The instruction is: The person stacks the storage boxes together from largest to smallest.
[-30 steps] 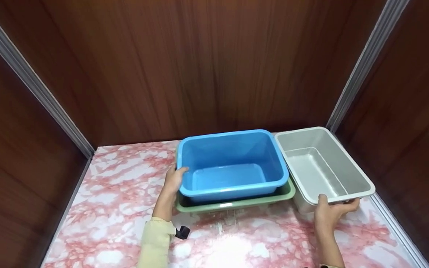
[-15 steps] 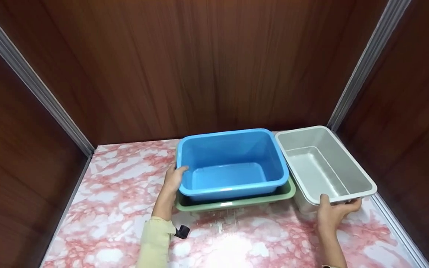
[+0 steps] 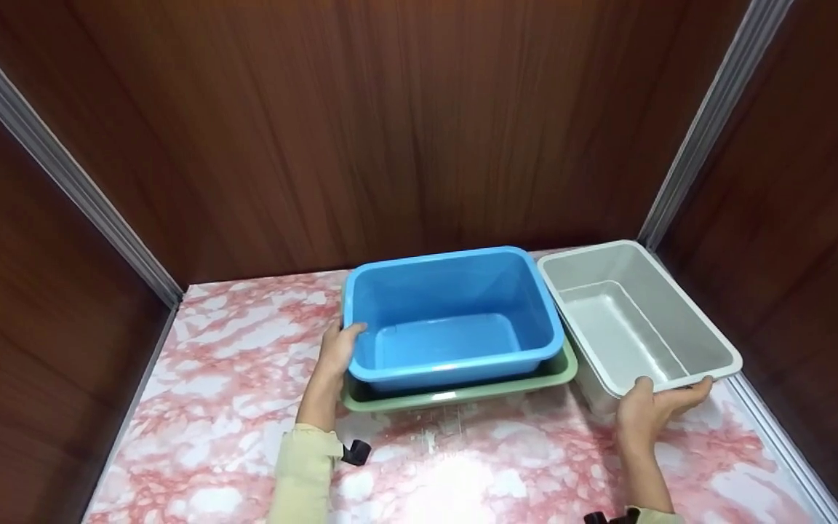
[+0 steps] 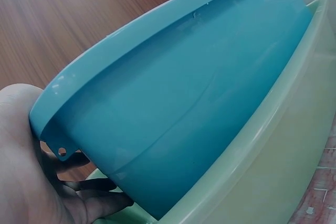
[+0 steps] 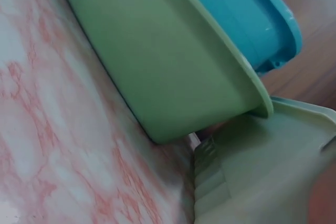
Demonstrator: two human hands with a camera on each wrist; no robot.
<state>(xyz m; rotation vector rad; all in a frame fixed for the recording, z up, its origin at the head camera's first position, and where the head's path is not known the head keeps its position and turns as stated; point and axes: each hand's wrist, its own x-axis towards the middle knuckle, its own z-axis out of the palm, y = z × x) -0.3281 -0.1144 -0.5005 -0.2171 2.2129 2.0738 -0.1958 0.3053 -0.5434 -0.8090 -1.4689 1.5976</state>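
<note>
A blue plastic basin [image 3: 448,342] sits nested in a green basin [image 3: 463,397], its body standing above the green rim. My left hand [image 3: 337,351] grips the blue basin's left edge, thumb over the rim and fingers underneath. In the left wrist view those fingers reach below the blue basin [image 4: 173,98], beside a small holed tab. To the right, a light grey basin [image 3: 615,335] stands close beside the green one. My right hand [image 3: 652,411] holds its near rim, thumb on top. Only a blurred bit of that hand shows in the right wrist view.
The pink-and-white marbled table [image 3: 244,407] extends left and in front of the basins. Dark brown wood-grain panels [image 3: 404,131] rise behind and at both sides, joined by grey metal corner strips [image 3: 710,124]. The right panel is close to the grey basin.
The near end of the grey basin has swung slightly to the right with my right hand. My left hand keeps its hold on the blue basin, which stays nearly in place.
</note>
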